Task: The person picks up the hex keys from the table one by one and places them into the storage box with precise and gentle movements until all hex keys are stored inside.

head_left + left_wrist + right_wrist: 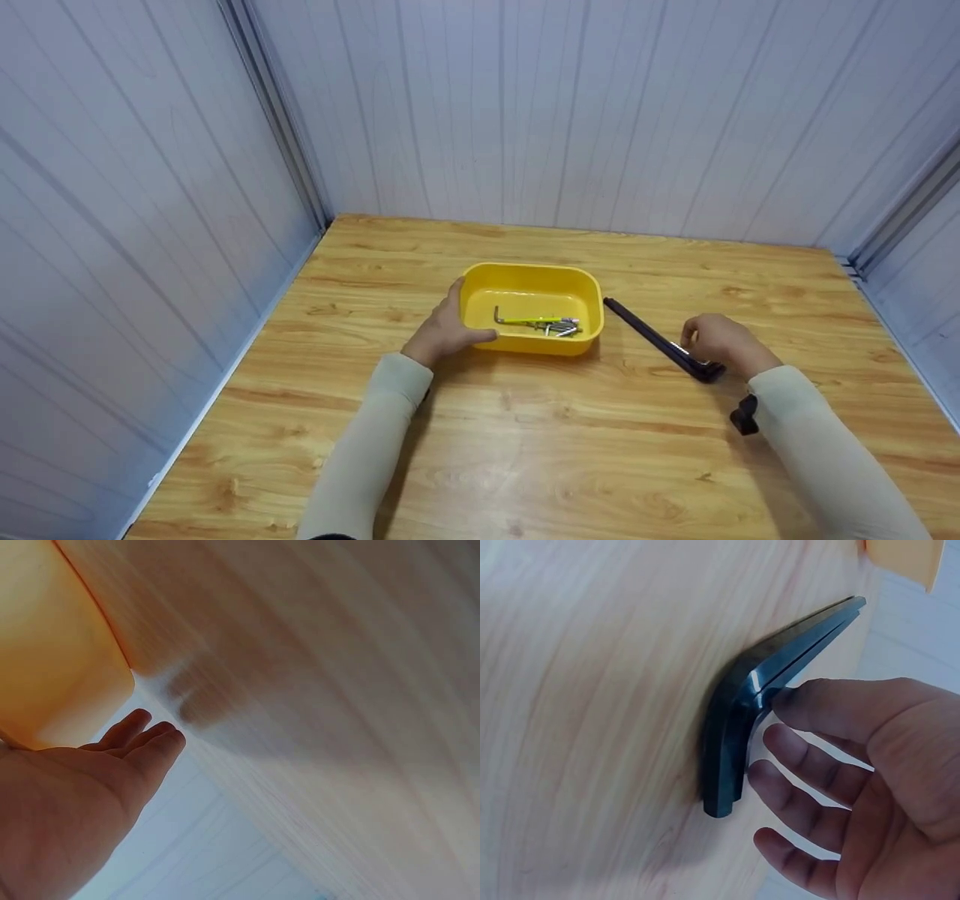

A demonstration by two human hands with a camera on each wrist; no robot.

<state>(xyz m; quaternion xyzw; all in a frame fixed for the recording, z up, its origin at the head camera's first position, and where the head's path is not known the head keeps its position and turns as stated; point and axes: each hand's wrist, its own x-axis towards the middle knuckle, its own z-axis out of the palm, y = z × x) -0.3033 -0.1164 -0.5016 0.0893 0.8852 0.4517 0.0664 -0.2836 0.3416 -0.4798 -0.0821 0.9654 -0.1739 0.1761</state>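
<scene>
A yellow plastic box (532, 345) sits on the wooden table, holding several small silver hex keys (562, 328) and one with a yellow sleeve (521, 321). My left hand (446, 326) rests against the box's left end, thumb along the near wall. Its fingers look nearly straight in the left wrist view, beside the box wall (67, 652). To the right lie large black hex keys (724, 720), seemingly two nested together. My right hand (720, 341) is at their bend, fingers curled and thumb tip touching. The index fingertip is hidden, so a pinch is unclear.
The wood-grain tabletop (525, 442) runs back to a pale panelled wall (540, 112). Another panelled wall (135, 225) borders its left side, with a metal post (274, 105) in the corner. The black keys' far end comes close to the box's right side.
</scene>
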